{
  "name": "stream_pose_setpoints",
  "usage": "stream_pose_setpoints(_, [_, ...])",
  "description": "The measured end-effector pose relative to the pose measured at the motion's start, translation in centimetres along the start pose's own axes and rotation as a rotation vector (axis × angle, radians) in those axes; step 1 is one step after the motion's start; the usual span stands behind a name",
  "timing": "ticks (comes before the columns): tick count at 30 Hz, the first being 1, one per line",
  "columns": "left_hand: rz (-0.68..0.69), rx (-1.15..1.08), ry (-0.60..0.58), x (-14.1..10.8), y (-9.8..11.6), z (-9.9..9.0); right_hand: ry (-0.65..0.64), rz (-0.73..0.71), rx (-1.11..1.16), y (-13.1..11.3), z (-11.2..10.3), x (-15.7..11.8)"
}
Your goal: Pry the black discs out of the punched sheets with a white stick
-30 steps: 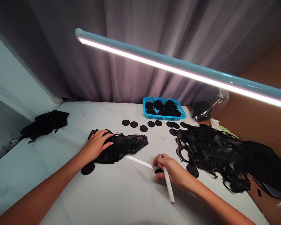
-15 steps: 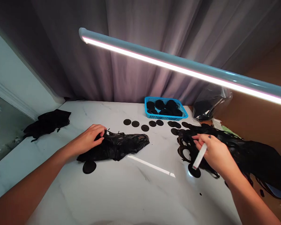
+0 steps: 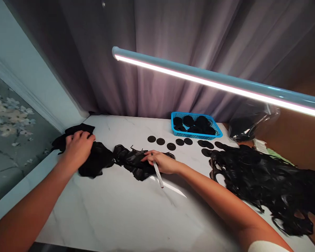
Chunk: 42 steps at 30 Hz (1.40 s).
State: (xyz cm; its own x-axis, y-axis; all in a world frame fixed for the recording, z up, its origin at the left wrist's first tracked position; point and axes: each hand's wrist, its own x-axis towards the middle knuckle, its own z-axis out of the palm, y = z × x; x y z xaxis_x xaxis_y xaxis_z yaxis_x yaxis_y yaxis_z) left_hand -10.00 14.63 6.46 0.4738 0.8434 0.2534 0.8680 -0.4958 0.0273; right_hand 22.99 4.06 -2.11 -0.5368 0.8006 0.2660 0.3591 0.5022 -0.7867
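My left hand [image 3: 78, 148] is at the far left, its fingers curled over black fabric [image 3: 97, 161] where it meets a second black cloth heap [image 3: 86, 127]. The fingertips are partly hidden against the dark cloth. My right hand [image 3: 161, 162] is closed around a slim white stick-like tool [image 3: 158, 175], whose kind I cannot make out. Its fingertips rest on a bunched, shiny black sheer piece [image 3: 139, 171] at the table's middle. A narrow gathered part joins this piece to the fabric near my left hand, or lies against it; I cannot tell which.
Several flat black discs [image 3: 171, 146] lie in a loose row behind the hands. A blue basket [image 3: 196, 135] holds more black round pieces. On the right spreads a large tangled black heap [image 3: 252, 171], with a clear plastic bag [image 3: 252, 122] behind it. A lit tube lamp [image 3: 212, 77] hangs above.
My left hand has moved left to the far cloth heap, with black fabric drawn out that way. My right hand has moved left from the large heap to the middle piece, still holding the white tool.
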Motion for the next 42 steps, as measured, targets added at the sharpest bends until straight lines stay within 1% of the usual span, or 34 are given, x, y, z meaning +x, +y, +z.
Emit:
stream_pose_setpoints(1, [0.026,-0.013,-0.007,-0.6,0.9,0.4,-0.043,-0.033,-0.037,0.0,0.1,0.2])
stream_pose_setpoints(2, [0.06,-0.041,-0.03,-1.2,2.0,0.9,-0.057,-0.045,-0.082,0.1,0.1,0.4])
stream_pose_setpoints(3, [0.122,-0.093,-0.072,-1.9,3.4,1.6,-0.046,-0.045,-0.117,0.1,0.1,0.4])
stream_pose_setpoints(5, [0.24,-0.372,-0.195,-3.5,6.5,2.9,0.001,-0.035,-0.151,0.2,-0.1,0.3])
stream_pose_setpoints(7, [0.255,-0.527,-0.317,-5.0,9.5,4.2,0.059,-0.031,-0.143,-0.2,-0.7,0.0])
stream_pose_setpoints(8, [0.265,-0.573,-0.327,-5.4,10.8,4.8,0.097,-0.044,-0.13,-0.7,-1.0,-0.2])
stream_pose_setpoints(9, [0.265,-0.596,-0.298,-5.6,11.8,5.3,0.141,-0.07,-0.118,-1.5,-1.5,-0.4])
stream_pose_setpoints(11, [0.239,-0.614,-0.149,-5.1,13.1,6.1,0.255,-0.138,-0.124,-3.8,-2.5,-0.6])
stream_pose_setpoints(13, [0.202,-0.616,-0.021,-3.7,13.4,6.3,0.389,-0.198,-0.186,-6.8,-3.9,-0.8])
stream_pose_setpoints(14, [0.188,-0.62,0.022,-2.8,13.4,6.0,0.461,-0.212,-0.231,-8.3,-4.7,-1.0])
stream_pose_setpoints(16, [0.183,-0.643,0.078,-1.3,12.9,4.8,0.621,-0.219,-0.313,-11.2,-6.5,-1.4])
stream_pose_setpoints(18, [0.199,-0.684,0.126,-0.3,12.3,2.9,0.759,-0.213,-0.362,-13.4,-8.3,-2.1])
stream_pose_setpoints(19, [0.21,-0.71,0.152,0.0,12.1,1.8,0.809,-0.208,-0.383,-14.2,-9.1,-2.6])
stream_pose_setpoints(21, [0.248,-0.743,0.192,0.2,11.6,-0.3,0.866,-0.201,-0.423,-15.3,-10.5,-3.6])
stream_pose_setpoints(23, [0.305,-0.759,0.17,0.1,11.3,-2.2,0.89,-0.192,-0.46,-15.9,-11.3,-4.9])
stream_pose_setpoints(25, [0.35,-0.758,0.088,-0.4,10.8,-3.8,0.901,-0.167,-0.499,-16.6,-11.6,-6.6])
stream_pose_setpoints(27, [0.335,-0.737,0.027,-1.2,10.4,-5.3,0.896,-0.117,-0.549,-17.5,-11.6,-8.6])
stream_pose_setpoints(28, [0.304,-0.723,0.027,-1.7,10.3,-6.1,0.892,-0.083,-0.576,-18.0,-11.5,-9.7])
stream_pose_setpoints(30, [0.233,-0.691,0.068,-2.9,10.2,-7.6,0.874,-0.016,-0.613,-19.2,-11.4,-11.9])
stream_pose_setpoints(32, [0.209,-0.65,0.087,-3.9,10.3,-9.0,0.858,0.035,-0.625,-20.1,-11.3,-13.8])
stream_pose_setpoints(33, [0.211,-0.625,0.071,-4.1,10.5,-9.4,0.85,0.057,-0.619,-20.2,-11.4,-14.5])
stream_pose_setpoints(35, [0.216,-0.562,-0.003,-3.9,10.8,-9.4,0.813,0.113,-0.576,-19.6,-11.6,-15.4])
stream_pose_setpoints(36, [0.223,-0.531,-0.052,-3.5,11.0,-8.7,0.778,0.15,-0.543,-18.7,-11.8,-15.5])
stream_pose_setpoints(37, [0.233,-0.5,-0.108,-2.9,11.2,-7.6,0.726,0.194,-0.502,-17.3,-11.9,-15.5])
stream_pose_setpoints(39, [0.29,-0.436,-0.226,-1.3,11.4,-4.2,0.602,0.291,-0.424,-13.3,-11.8,-15.2])
stream_pose_setpoints(40, [0.329,-0.392,-0.299,-0.5,11.5,-2.1,0.529,0.338,-0.385,-10.9,-11.6,-15.0])
stream_pose_setpoints(41, [0.344,-0.335,-0.352,0.2,11.6,0.2,0.489,0.385,-0.356,-8.3,-11.3,-14.8])
stream_pose_setpoints(42, [0.335,-0.307,-0.364,0.8,11.6,2.3,0.456,0.428,-0.323,-5.7,-10.9,-14.6])
